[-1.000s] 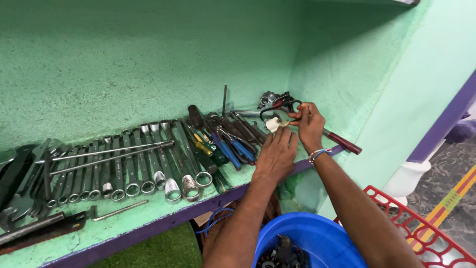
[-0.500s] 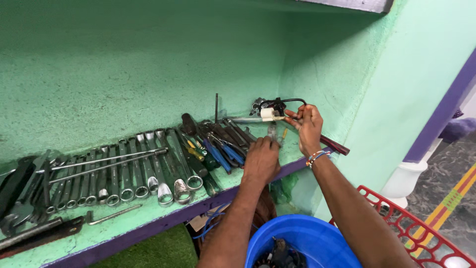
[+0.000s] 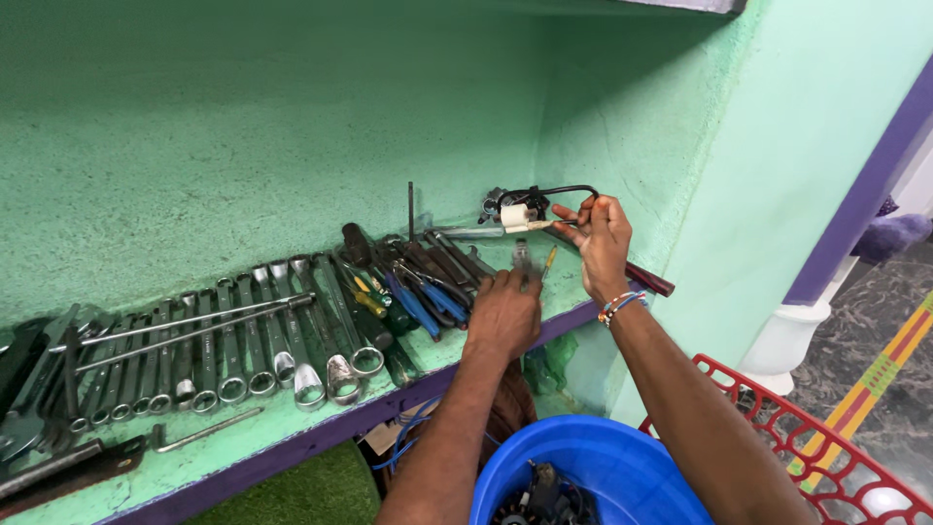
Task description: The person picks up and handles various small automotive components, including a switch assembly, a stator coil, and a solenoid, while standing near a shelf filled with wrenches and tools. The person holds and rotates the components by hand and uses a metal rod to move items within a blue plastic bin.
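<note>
Right hand (image 3: 601,240) holds black cable (image 3: 559,191) arching leftward to white connector (image 3: 516,215)

Green shelf (image 3: 292,428) with purple front edge: row of combination wrenches (image 3: 233,340) laid side by side, blue-handled pliers (image 3: 418,301), screwdrivers (image 3: 364,292), long rods across the wrenches.
</note>
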